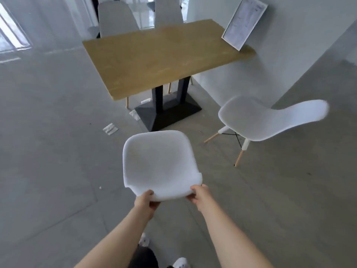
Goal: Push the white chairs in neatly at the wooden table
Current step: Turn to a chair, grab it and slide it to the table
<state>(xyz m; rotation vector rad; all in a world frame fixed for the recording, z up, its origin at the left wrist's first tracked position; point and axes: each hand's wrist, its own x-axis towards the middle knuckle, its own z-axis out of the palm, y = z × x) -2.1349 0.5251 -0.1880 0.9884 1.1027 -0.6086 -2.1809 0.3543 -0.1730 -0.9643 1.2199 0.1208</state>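
Your left hand (145, 200) and right hand (199, 194) were both closed over the top edge of the white moulded plastic chair (160, 163), at 6 o'clock from the rectangular wooden table (164, 57). A second white chair (266, 120) stood at 4 o'clock, and the framed sheet (244, 23) bore unreadable print.

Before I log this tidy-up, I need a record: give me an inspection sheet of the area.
Surface: wooden table bare except a framed sheet leaning on the wall.
Job's things: held chair and side chair stand away from the table; two far chairs pushed in.
Clutter: paper scraps on the floor.
Grippers: left hand and right hand grip the held chair's backrest.
Cables: nothing seen.
Surroundings: grey tiled floor, white wall.
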